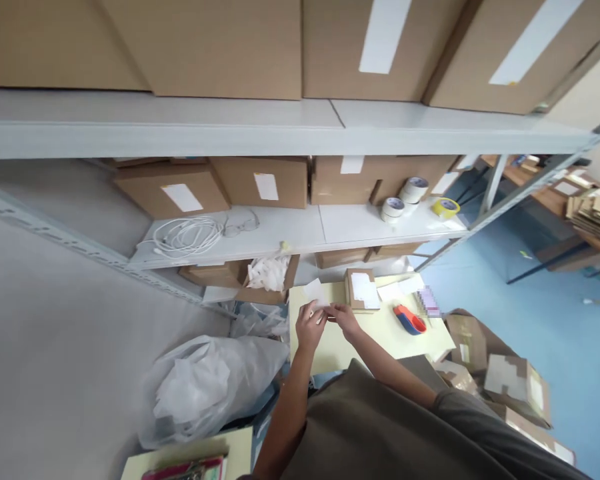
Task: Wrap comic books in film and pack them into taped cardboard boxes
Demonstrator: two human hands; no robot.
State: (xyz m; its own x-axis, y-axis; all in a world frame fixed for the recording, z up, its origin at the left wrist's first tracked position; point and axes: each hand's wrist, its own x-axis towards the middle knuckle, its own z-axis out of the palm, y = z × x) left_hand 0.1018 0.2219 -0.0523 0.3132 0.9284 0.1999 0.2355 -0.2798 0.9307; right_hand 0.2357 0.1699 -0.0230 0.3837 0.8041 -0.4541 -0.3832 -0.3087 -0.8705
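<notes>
Over the pale yellow table point(380, 340), my left hand point(309, 325) and my right hand point(344, 317) are close together. A white paper slip point(316, 291) sticks up from my left hand's closed fingers. The fingers of my right hand are bent at the slip's lower edge, beside a small brown edge; what they grip is too small to make out. Just right of my hands, a cardboard box with a white label point(364, 291) lies on the table. Farther right are white papers point(400, 288), a red and blue tape dispenser point(410, 320) and a purple item point(429, 301).
Metal shelving point(260, 140) stands ahead with cardboard boxes point(260, 180), a coiled white cable point(187, 237), glasses point(243, 227) and tape rolls point(393, 209). A plastic bag point(210, 380) of white material stands left. Cartons point(517, 383) lie on the floor at right.
</notes>
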